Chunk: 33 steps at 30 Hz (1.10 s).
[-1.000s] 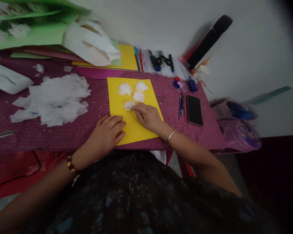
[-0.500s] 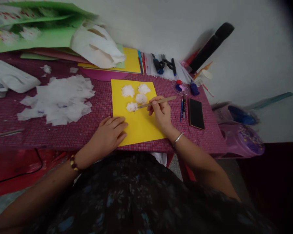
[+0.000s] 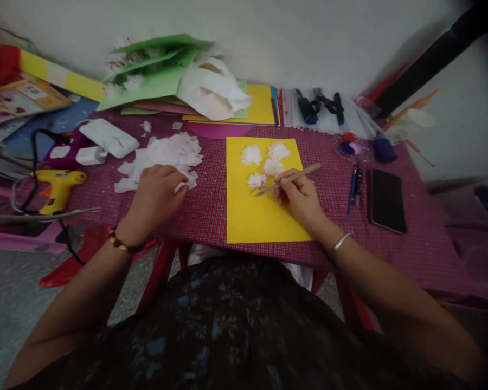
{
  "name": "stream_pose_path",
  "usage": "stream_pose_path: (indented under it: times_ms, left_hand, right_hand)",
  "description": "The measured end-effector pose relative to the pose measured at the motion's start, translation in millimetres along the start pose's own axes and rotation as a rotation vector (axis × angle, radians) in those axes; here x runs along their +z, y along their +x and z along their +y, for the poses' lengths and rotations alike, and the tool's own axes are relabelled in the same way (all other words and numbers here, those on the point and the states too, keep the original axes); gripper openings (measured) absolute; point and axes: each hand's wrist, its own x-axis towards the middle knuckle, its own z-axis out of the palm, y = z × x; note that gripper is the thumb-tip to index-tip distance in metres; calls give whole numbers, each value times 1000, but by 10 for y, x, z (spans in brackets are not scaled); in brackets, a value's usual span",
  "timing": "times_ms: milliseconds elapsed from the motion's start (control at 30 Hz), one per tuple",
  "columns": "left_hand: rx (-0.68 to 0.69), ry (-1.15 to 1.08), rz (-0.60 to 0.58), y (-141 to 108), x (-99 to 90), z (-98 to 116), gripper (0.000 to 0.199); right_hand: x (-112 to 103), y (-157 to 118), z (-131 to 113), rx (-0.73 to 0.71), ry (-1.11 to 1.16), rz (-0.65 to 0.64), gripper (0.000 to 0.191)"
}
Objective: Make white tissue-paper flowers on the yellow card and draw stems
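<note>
A yellow sheet lies on the checked tablecloth, with several fluffy white paper tufts on its upper part. Over the sheet, my right hand holds a thin wooden stick in a pinch; its pointed end is just below the lowest tuft. My left hand is at the front edge of a pile of white tissue pieces. Its fingers are bent over the pieces, and the fingertips are too blurred to show whether they hold one.
A yellow glue gun, a purple power strip and a white adapter are at the left. Green paper with flowers stands behind. Pens and a dark phone-like object lie at the right.
My left hand has left the yellow sheet and moved left to the tissue pile. The stick's tip has shifted off the lowest tuft. The view has turned left, showing the glue gun.
</note>
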Motion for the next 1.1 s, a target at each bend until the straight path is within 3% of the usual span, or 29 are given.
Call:
stream_pose_path:
  times_ms: [233,400,500,633,833,1100]
  left_hand:
    - [-31,92,-57,290,149,-38,32]
    - [-52,39,-68,491,149,-78,23]
    - [-86,-133,39,561,60,-129,16]
    - [-187,-587,145,562,-122,-121,11]
    - [-282,-1160,-44,625,-226,44,19]
    - [-243,-1330,-281,1031,76,565,19]
  right_hand:
    - [-12,0,-26,30,2,16,36]
    - [-14,2,-30,28,12,23,37]
    - [-21,5,-30,9,9,21,36]
    - [-33,15,-17,-15,8,0,35]
    - [-33,36,3,-35,45,8,35]
    - [-34,52,38,-41,32,1,38]
